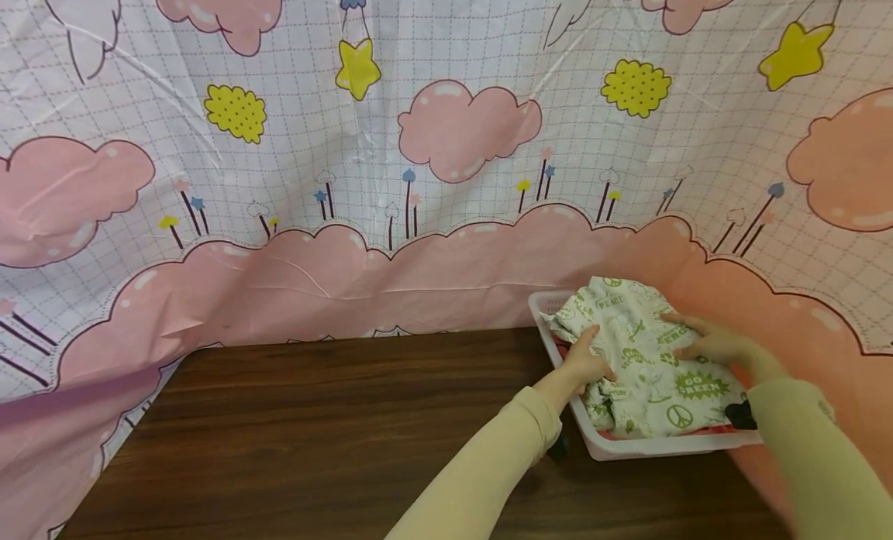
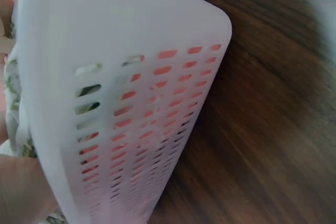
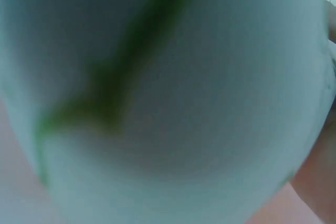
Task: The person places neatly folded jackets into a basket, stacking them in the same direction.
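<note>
A white cloth (image 1: pixel 638 362) with green printed words and peace signs lies bunched in a white plastic basket (image 1: pixel 670 447), covering most of its opening. My left hand (image 1: pixel 584 363) rests on the cloth's left side, thumb and forefinger spread apart. On the right side of the cloth lies my right hand (image 1: pixel 715 342), its fingers stretched over the fabric. In the left wrist view, part of the left hand (image 2: pixel 23 190) reaches over the rim beside the cloth. Fabric (image 3: pixel 184 129) fills most of the right wrist view, blurred. Some fingertips are hidden by folds.
Red material (image 1: pixel 715 430) shows beneath the cloth and through the basket's slots. The basket stands at the right end of a dark wooden table (image 1: pixel 314 431). A cloud-patterned curtain (image 1: pixel 460 269) hangs behind and along the right side.
</note>
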`<state>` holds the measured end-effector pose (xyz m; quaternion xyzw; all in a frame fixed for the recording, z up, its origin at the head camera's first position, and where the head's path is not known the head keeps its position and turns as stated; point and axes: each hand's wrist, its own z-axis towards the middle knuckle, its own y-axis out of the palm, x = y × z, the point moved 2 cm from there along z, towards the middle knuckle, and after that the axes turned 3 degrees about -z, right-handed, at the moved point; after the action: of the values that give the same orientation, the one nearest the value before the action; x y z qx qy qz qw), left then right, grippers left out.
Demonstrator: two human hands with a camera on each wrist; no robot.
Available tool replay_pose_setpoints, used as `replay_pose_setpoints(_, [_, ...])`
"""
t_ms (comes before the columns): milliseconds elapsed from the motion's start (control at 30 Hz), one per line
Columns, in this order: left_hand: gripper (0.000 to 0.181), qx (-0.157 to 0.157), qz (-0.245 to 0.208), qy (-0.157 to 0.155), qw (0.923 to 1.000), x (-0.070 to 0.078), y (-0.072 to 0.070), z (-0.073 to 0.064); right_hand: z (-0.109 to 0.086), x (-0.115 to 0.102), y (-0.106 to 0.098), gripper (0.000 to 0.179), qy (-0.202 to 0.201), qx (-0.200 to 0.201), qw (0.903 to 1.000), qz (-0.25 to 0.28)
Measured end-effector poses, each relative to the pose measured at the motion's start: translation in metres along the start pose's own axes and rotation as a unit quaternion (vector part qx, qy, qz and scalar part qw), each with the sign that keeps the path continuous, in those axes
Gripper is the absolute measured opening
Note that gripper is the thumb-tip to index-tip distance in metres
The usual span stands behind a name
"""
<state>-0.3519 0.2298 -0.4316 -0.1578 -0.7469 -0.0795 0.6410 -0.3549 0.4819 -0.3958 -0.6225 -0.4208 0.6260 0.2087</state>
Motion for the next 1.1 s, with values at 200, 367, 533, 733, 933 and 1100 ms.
replay_pose_setpoints(200, [0.087,0.013,0.033,-0.054,0.9979,0.001,0.003,0.004,0.003,0.008,0.009,0.084,0.011,-0.008,0.9999,0.003])
replay_pose_setpoints(367, [0.089,0.053,0.013,-0.069,0.9961,0.001,0.004,0.004,0.007,0.008,0.016,0.081,-0.007,-0.007,1.0000,0.000])
replay_pose_setpoints(533, [0.093,0.093,-0.013,-0.047,0.9944,-0.001,0.007,0.002,0.010,0.009,0.026,0.081,-0.006,-0.009,0.9998,-0.020])
replay_pose_setpoints(733, [0.093,0.103,-0.007,-0.035,0.9940,-0.003,0.010,0.002,0.010,-0.002,0.040,0.085,0.052,-0.045,0.9927,0.099])
replay_pose_setpoints(933, [0.095,0.098,0.014,-0.037,0.9943,-0.006,0.007,0.002,0.012,-0.004,0.046,0.084,0.067,-0.040,0.9912,0.106])
replay_pose_setpoints(1100, [0.095,0.101,0.025,-0.051,0.9933,-0.003,0.002,0.003,0.025,0.006,0.040,0.081,0.014,-0.030,0.9981,0.052])
